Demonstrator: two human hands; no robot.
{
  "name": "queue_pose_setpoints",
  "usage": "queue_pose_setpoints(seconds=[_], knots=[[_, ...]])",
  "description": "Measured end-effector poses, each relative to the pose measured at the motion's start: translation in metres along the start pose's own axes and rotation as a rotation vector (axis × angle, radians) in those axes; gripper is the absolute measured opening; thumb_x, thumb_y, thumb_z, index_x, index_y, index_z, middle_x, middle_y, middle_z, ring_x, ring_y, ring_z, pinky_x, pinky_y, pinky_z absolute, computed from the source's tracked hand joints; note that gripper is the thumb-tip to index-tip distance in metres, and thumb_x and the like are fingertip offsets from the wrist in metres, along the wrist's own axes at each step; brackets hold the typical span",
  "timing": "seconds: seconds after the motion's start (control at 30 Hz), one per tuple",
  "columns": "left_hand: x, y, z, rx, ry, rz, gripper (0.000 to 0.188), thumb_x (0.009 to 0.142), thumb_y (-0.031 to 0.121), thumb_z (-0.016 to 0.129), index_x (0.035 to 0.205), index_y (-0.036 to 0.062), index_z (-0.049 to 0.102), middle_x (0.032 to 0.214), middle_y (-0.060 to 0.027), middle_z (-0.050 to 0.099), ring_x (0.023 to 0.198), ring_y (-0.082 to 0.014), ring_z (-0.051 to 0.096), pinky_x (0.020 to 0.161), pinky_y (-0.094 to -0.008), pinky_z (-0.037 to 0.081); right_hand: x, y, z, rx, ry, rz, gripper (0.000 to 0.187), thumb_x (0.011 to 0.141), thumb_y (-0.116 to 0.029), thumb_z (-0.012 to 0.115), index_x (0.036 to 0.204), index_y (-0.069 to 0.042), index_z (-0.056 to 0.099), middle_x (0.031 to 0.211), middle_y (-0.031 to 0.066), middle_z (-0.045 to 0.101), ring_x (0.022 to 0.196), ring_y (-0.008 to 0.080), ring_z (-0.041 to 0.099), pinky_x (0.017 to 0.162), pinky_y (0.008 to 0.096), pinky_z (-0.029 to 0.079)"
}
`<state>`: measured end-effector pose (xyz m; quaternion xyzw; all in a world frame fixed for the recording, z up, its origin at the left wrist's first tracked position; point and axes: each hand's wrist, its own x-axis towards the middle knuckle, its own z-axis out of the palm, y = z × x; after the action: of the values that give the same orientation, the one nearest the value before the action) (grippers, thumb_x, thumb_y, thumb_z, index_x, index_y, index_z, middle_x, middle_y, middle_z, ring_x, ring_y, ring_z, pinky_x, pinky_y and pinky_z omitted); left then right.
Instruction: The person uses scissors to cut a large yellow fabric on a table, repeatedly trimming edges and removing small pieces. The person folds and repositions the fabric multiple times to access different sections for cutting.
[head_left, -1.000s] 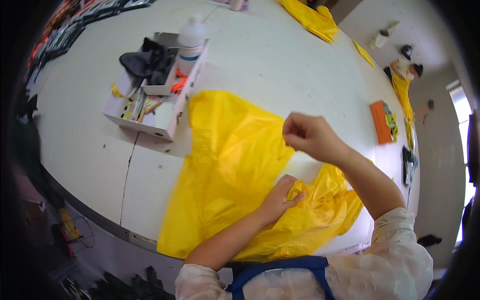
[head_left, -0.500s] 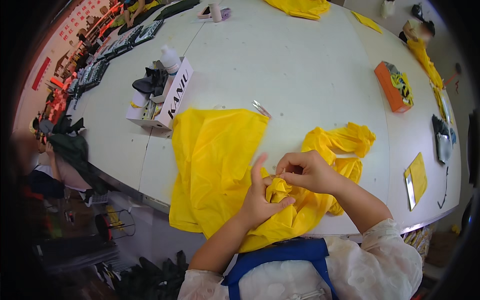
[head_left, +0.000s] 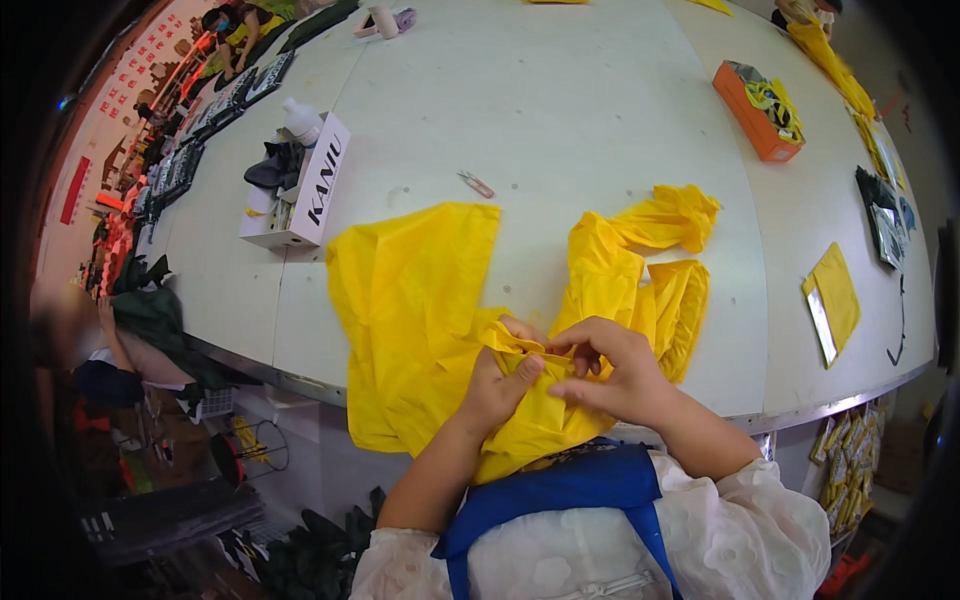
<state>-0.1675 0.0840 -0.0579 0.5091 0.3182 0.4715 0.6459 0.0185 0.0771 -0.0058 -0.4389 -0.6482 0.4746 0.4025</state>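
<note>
A yellow garment of thin, crinkled cloth [head_left: 410, 310] is spread over the table edge in front of me, its smooth part left and its bunched, sleeve-like parts right. My left hand [head_left: 497, 385] grips a folded edge of it, the thumb on top and the other fingers partly hidden behind the cloth. Close beside it, my right hand [head_left: 615, 372] has bent fingers with the thumb apart from them. Its fingertips reach the folded edge, and I see nothing pinched between them. Small thread snips [head_left: 476, 184] lie beyond the garment.
A white box [head_left: 320, 185] with a bottle and black pieces stands left. Right are an orange box [head_left: 760, 115] of yellow-green bits and a flat yellow packet [head_left: 832, 300]. Dark packages [head_left: 240, 100] line the far left edge. Other people work left and at the far corners.
My right hand has gone from a pinch to parted fingers. The left hand has turned, its thumb now over the folded edge. The view has shifted, and the cloth's bunched knot is opened out.
</note>
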Motion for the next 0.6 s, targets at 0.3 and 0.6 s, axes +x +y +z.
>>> queue_pose_setpoints(seconds=[0.3,0.6], knots=[[-0.009,0.004,-0.004,-0.013,-0.169,0.022,0.023,0.089,0.021,0.062,0.095,0.0079,0.045,0.093,-0.0063,0.053,0.086,-0.0138,0.05,0.081,-0.0271,0.041,0.031,0.019,-0.038,-0.025,-0.117,0.113,0.016,0.085,-0.016,0.066,0.094,-0.002,0.064,0.082,0.0025,0.063,0.071,0.009,0.055,0.066,0.0241,0.046],[-0.008,0.005,-0.005,0.203,-0.164,-0.007,0.025,0.088,0.021,0.063,0.1,0.0061,0.046,0.09,-0.0084,0.056,0.084,-0.0191,0.055,0.077,-0.0301,0.044,0.045,0.052,-0.029,0.919,-0.401,0.231,0.02,0.094,-0.023,0.053,0.089,-0.005,0.061,0.069,-0.0009,0.052,0.067,0.0082,0.051,0.075,0.0264,0.047]])
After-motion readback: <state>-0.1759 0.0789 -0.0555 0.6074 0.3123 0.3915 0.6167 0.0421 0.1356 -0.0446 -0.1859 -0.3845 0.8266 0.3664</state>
